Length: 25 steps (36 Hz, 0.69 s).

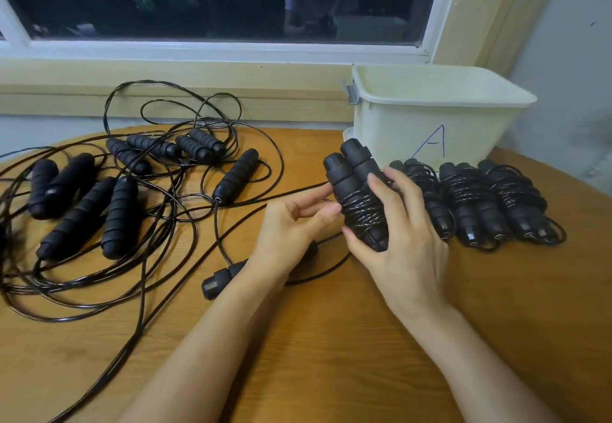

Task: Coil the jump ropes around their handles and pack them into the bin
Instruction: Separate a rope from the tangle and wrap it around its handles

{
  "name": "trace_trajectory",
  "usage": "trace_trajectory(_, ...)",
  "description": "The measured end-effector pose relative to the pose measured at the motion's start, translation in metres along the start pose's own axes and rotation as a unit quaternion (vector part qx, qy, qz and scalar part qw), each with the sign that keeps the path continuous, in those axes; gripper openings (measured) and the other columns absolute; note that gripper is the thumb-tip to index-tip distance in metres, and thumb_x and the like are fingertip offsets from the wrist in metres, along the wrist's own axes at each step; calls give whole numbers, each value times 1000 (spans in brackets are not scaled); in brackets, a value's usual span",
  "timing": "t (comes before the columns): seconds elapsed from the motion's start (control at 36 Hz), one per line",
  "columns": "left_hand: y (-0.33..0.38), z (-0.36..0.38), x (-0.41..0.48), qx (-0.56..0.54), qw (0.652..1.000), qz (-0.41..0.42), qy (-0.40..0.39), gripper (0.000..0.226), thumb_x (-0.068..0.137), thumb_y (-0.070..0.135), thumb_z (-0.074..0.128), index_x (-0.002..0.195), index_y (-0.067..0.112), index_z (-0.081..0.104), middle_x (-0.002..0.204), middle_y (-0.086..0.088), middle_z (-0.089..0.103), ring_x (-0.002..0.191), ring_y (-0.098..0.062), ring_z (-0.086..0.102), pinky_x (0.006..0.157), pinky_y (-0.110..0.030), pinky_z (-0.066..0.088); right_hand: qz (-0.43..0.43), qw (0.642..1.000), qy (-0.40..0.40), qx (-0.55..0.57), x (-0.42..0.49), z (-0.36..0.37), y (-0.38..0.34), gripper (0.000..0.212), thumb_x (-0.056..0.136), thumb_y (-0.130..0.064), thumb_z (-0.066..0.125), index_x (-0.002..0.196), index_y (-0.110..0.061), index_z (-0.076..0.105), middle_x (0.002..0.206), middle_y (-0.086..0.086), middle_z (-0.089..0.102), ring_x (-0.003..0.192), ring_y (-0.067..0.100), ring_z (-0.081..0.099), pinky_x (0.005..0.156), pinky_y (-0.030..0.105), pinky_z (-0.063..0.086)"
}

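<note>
Gripping a paired set of handles [356, 187] in the right hand [402, 233], the person pinched its cord with the left hand [298, 220], winding half done. Three coiled ropes [477, 200] lay beside the bin [430, 107], unpacked; several loose ropes [126, 174] remained tangled leftward.
</note>
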<state>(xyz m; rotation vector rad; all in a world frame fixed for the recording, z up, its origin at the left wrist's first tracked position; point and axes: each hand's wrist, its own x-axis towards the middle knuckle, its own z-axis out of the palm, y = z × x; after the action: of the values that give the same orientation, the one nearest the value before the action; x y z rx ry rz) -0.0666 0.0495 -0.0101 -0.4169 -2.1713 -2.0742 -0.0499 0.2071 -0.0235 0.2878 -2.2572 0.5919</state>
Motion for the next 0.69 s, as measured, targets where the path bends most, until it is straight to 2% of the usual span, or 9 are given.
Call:
trace_trajectory(0.08, 0, -2, 1, 12, 1000, -6, -3, 44, 81, 25, 66, 125, 22, 61, 101, 6, 76, 104, -7, 69, 91, -21, 52, -1, 1000, 10, 12, 0, 0, 1, 59, 74, -34, 82, 127, -19, 63, 140, 4, 54, 120, 23, 61, 72, 29, 55)
trace_trajectory(0.19, 0, -6, 3, 12, 1000, -17, 13, 38, 76, 29, 71, 114, 27, 67, 94, 5, 77, 98, -6, 70, 103, -39, 48, 5, 1000, 16, 26, 0, 0, 1, 54, 73, -33, 83, 122, -19, 66, 137, 3, 56, 119, 20, 60, 74, 25, 50)
trace_trajectory(0.25, 0, -7, 4, 21, 1000, -17, 16, 36, 74, 32, 72, 109, 29, 68, 92, 5, 76, 98, -5, 69, 106, -43, 46, 20, 998, 17, 54, -1, 0, 0, 53, 73, -34, 82, 122, -20, 66, 137, 0, 56, 119, 16, 58, 73, 24, 49)
trace_trajectory(0.39, -2, -10, 5, 14, 1000, 0, 25, 37, 72, 30, 72, 109, 27, 67, 95, 5, 76, 97, -11, 69, 92, -26, 51, 64, 977, -1, 202, -1, 2, 2, 56, 73, -31, 84, 124, -17, 64, 134, -3, 54, 124, -2, 47, 96, 9, 40)
trace_trajectory(0.42, -3, -11, 6, 4, 1000, 3, 26, 40, 72, 29, 72, 112, 25, 66, 99, 3, 76, 98, -13, 69, 90, -25, 52, 68, 969, -8, 238, -1, 2, 2, 57, 72, -29, 85, 124, -16, 64, 133, -2, 55, 126, -2, 47, 101, 11, 39)
trace_trajectory(0.47, -5, -11, 6, -23, 1000, -3, 21, 46, 72, 28, 71, 118, 24, 63, 106, 1, 75, 102, -13, 69, 88, -23, 53, 82, 948, -27, 307, -1, 2, 3, 59, 71, -34, 82, 124, -18, 63, 131, -3, 56, 128, 5, 49, 106, 23, 42)
trace_trajectory(0.56, -6, -12, 5, -46, 999, -22, -11, 49, 78, 27, 66, 127, 22, 58, 112, 3, 74, 111, -9, 66, 90, -19, 50, 127, 901, -74, 408, -1, 0, -2, 55, 71, -33, 80, 123, -27, 62, 125, -6, 63, 122, 14, 57, 101, 36, 49)
trace_trajectory(0.61, -6, -13, 5, -45, 998, -33, -32, 53, 84, 28, 63, 135, 14, 55, 118, -2, 72, 117, -13, 63, 99, -23, 47, 160, 867, -103, 460, -1, -2, -5, 54, 72, -25, 81, 122, -28, 62, 119, -6, 67, 114, 14, 63, 93, 30, 53)
trace_trajectory(0.69, -4, -13, 5, -53, 996, -47, -47, 59, 88, 40, 67, 137, 10, 53, 119, -4, 71, 118, -15, 62, 100, -23, 46, 180, 840, -127, 496, -2, -4, -6, 52, 75, -20, 77, 124, -26, 62, 117, -4, 69, 111, 12, 64, 88, 23, 51)
